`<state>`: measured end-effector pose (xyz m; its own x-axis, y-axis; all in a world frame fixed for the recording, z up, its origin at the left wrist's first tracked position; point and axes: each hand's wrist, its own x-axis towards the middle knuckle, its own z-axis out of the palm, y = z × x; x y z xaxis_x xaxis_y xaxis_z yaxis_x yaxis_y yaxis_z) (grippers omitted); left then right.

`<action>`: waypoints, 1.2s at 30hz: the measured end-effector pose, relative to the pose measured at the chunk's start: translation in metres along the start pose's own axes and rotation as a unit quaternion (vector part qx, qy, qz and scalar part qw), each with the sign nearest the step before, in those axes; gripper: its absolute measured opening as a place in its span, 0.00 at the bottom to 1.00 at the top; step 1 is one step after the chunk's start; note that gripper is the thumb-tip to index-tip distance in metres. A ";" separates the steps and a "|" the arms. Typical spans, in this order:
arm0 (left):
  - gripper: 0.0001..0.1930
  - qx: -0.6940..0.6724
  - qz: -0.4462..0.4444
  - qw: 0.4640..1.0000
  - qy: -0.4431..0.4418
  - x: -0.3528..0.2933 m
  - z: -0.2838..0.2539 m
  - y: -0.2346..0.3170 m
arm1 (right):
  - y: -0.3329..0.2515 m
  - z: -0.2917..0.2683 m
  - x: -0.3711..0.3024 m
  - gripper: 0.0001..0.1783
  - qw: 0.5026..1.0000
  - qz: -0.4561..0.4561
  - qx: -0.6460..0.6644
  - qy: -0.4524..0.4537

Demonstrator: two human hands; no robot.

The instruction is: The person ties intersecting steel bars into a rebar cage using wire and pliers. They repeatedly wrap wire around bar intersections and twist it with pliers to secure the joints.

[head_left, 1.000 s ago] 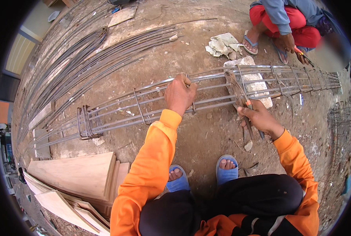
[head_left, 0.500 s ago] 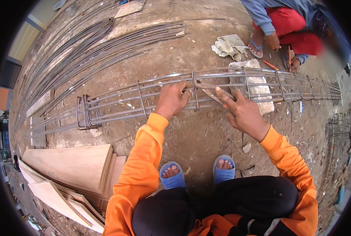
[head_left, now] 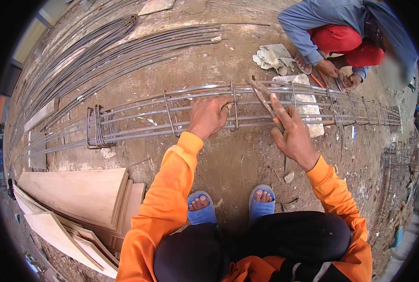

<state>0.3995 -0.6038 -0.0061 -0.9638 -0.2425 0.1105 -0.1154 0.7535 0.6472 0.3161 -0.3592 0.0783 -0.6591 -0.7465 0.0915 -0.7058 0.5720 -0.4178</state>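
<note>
A steel cage [head_left: 207, 88] is lying crosswise beyond two blue sandals [head_left: 202, 216], its bars running left to right past both hands. The left hand [head_left: 209, 117] is resting at the cage from the near side, reaching over the bars with its fingers curled; its thumb and fingertips are lying just beside a hoop [head_left: 234, 110], at the hoop's left. Whether those fingers are gripping a bar or the hoop, I cannot tell, since the hand itself is hiding the spot. The right hand [head_left: 295, 141] is gripping pliers [head_left: 265, 102] on the other side of that hoop, with the index finger lying along the tool. The pliers are slanting up and to the left across the cage, their head sitting over the far bars, apart from the hoop. The hoop is standing between the two hands, closer to the left one.

A pale block [head_left: 309, 107] is lying under the cage, right of the pliers. Farther left, bunched hoops [head_left: 99, 127] are standing around the bars. Boards [head_left: 73, 192] are lying stacked at the lower left, and long rods [head_left: 125, 54] are lying behind the cage. At the upper right, a co-worker [head_left: 336, 40] in red trousers is crouching near orange handles [head_left: 317, 81].
</note>
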 end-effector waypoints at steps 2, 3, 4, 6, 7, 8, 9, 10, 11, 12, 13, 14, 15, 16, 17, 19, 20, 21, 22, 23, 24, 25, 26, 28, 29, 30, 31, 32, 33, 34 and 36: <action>0.15 0.001 -0.023 1.000 -0.021 0.006 -0.007 0.003 | -0.003 0.002 -0.004 0.46 0.997 -0.018 -0.062 -0.047; 0.15 -0.003 -0.030 0.999 -0.025 0.006 -0.011 0.004 | -0.003 0.004 -0.005 0.45 0.993 -0.027 -0.093 -0.070; 0.15 -0.011 -0.036 0.999 -0.029 0.006 -0.012 0.004 | -0.002 0.015 -0.002 0.49 0.988 -0.005 -0.108 -0.110; 0.15 -0.017 -0.029 0.999 -0.026 0.008 -0.014 0.007 | 0.007 0.005 -0.005 0.47 0.992 -0.022 -0.090 -0.089; 0.15 -0.015 -0.025 0.999 -0.023 0.006 -0.012 0.006 | 0.004 0.000 -0.006 0.46 0.993 -0.031 -0.075 -0.085; 0.15 -0.013 -0.020 1.000 -0.020 0.003 -0.009 0.004 | 0.000 0.000 -0.002 0.46 0.998 -0.030 -0.043 -0.031; 0.15 -0.012 -0.023 0.999 -0.021 0.001 -0.007 0.003 | -0.001 0.004 -0.003 0.46 0.999 -0.021 -0.032 -0.029; 0.15 -0.011 -0.020 1.000 -0.017 0.003 -0.007 0.002 | -0.002 0.006 -0.002 0.46 0.999 -0.013 -0.025 -0.021; 0.15 -0.009 -0.017 1.000 -0.014 0.004 -0.007 0.002 | -0.004 0.006 -0.001 0.46 1.000 -0.004 -0.017 -0.013; 0.15 -0.008 -0.018 1.000 -0.014 0.004 -0.007 0.002 | -0.005 0.006 0.003 0.46 0.985 -0.015 -0.122 -0.119; 0.15 -0.007 -0.019 1.000 -0.012 0.004 -0.008 0.002 | -0.005 0.005 0.005 0.46 0.989 -0.010 -0.098 -0.113; 0.15 -0.005 -0.019 1.000 -0.010 0.005 -0.010 0.001 | -0.004 0.004 0.006 0.46 0.991 -0.006 -0.073 -0.108; 0.15 0.001 -0.013 1.000 -0.005 0.009 -0.012 0.000 | -0.003 0.002 0.008 0.46 0.994 -0.001 -0.048 -0.102; 0.15 0.004 -0.014 1.000 -0.007 0.007 -0.010 0.002 | -0.003 0.005 0.004 0.46 0.994 0.006 -0.021 -0.106; 0.15 0.006 -0.015 1.000 -0.009 0.004 -0.008 0.003 | -0.004 0.007 0.001 0.46 0.997 0.017 -0.006 -0.082; 0.15 0.002 -0.013 1.000 -0.003 0.002 -0.005 0.002 | -0.007 0.010 -0.001 0.47 0.999 0.037 0.022 -0.024; 0.15 0.001 -0.009 1.000 0.002 0.003 -0.005 0.001 | -0.007 0.010 -0.002 0.48 0.990 0.025 -0.097 -0.102; 0.15 0.002 -0.004 1.000 0.010 0.003 -0.005 0.000 | -0.005 0.008 -0.001 0.48 0.989 0.015 -0.097 -0.110; 0.14 0.002 0.001 1.000 0.018 0.001 -0.004 -0.001 | -0.003 0.006 0.001 0.49 0.988 0.005 -0.098 -0.118; 0.14 0.001 0.007 1.000 0.026 0.000 -0.004 -0.002 | -0.002 0.004 0.002 0.49 0.987 -0.004 -0.098 -0.127; 0.14 0.001 0.009 1.000 0.026 0.003 -0.004 -0.003 | -0.004 -0.001 0.002 0.49 0.992 0.003 -0.071 -0.105; 0.14 0.000 0.007 1.000 0.022 0.005 -0.003 -0.005 | -0.005 0.001 -0.001 0.49 0.996 0.015 -0.041 -0.073; 0.14 -0.001 0.005 1.000 0.018 0.005 -0.003 -0.005 | -0.006 0.004 -0.005 0.49 0.999 0.027 -0.011 -0.040; 0.14 -0.001 0.007 1.000 0.016 0.002 0.000 -0.005 | -0.008 0.011 -0.012 0.50 0.999 0.027 -0.028 -0.036; 0.14 0.000 0.010 1.000 0.017 0.003 0.001 -0.005 | -0.008 0.017 -0.015 0.50 0.995 0.015 -0.075 -0.064; 0.14 -0.003 0.004 1.000 0.019 0.002 0.002 -0.005 | -0.007 0.021 -0.017 0.50 0.988 0.004 -0.121 -0.092; 0.14 -0.004 0.000 1.000 0.020 0.003 0.000 -0.006 | -0.006 0.023 -0.017 0.50 0.990 0.001 -0.112 -0.086; 0.14 -0.005 -0.005 1.000 0.022 0.004 -0.001 -0.006 | -0.005 0.024 -0.017 0.50 0.992 -0.001 -0.102 -0.079; 0.15 -0.006 -0.001 1.000 0.015 0.006 -0.002 -0.006 | -0.003 0.024 -0.016 0.50 0.993 -0.004 -0.092 -0.073; 0.15 -0.007 -0.002 1.000 0.004 0.005 -0.003 -0.003 | -0.001 0.024 -0.017 0.50 0.997 -0.003 -0.056 -0.048; 0.15 -0.004 -0.009 1.000 -0.007 0.002 -0.003 -0.002 | -0.002 0.024 -0.022 0.50 0.998 0.028 -0.048 -0.039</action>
<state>0.3989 -0.6074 -0.0052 -0.9648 -0.2479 0.0881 -0.1314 0.7442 0.6549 0.3385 -0.3526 0.0553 -0.6793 -0.7339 -0.0017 -0.6920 0.6413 -0.3316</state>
